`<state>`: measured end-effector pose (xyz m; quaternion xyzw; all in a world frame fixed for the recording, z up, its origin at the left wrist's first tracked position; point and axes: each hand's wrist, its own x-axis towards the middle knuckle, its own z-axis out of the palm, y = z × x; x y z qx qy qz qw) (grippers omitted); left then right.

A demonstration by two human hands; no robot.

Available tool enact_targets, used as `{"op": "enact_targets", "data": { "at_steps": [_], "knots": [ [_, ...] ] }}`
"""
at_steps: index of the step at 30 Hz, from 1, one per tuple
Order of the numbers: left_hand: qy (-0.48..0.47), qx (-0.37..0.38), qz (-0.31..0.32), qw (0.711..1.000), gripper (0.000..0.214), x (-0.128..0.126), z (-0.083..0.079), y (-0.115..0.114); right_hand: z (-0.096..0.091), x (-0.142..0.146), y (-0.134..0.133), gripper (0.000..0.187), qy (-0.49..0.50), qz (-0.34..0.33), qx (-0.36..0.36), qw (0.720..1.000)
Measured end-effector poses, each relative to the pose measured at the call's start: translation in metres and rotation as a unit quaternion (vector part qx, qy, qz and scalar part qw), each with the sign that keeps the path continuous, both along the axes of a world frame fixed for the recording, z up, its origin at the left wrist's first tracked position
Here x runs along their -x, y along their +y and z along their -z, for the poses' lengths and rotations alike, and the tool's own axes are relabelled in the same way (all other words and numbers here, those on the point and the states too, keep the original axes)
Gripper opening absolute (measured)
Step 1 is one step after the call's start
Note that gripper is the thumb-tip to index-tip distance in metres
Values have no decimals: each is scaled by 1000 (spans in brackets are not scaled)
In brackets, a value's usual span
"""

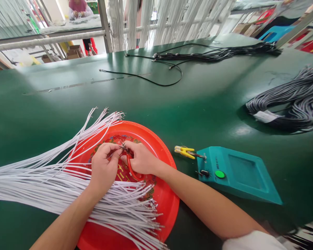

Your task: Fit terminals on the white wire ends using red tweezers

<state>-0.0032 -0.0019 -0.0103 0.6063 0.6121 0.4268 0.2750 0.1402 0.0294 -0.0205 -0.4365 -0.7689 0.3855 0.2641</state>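
My left hand [103,167] pinches the end of a thin white wire [114,152] over a red plate [169,205]. My right hand [141,159] grips small red-handled cutters [131,170], their metal tip [123,147] meeting the wire end between my fingers. A thick bundle of white wires [41,177] lies across the plate and fans out to the left, stripped ends pointing right and up.
A teal box [240,175] with a green button and a yellow clip [184,151] sits right of the plate. Grey cable coil [294,100] lies far right, black cables [214,53] at the back. A person works behind the far rail.
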Motion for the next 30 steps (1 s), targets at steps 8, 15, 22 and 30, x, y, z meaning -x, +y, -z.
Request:
{"op": "enact_targets", "data": {
  "at_steps": [8,15,22,30],
  "knots": [
    [88,-60,11,994,9,1,-6,-2,-1,-1,8,8,83,-13,128,988],
    [69,-62,-9,996,10,2,-4,0,2,-3,15,12,246,170,165,940],
    [-45,33,-14,998,13,1,0,3,0,1,8,17,368,139,76,916],
    [-95,77,-7,992,17,-2,-3,3,-1,0,5,19,398,87,135,903]
  ]
}}
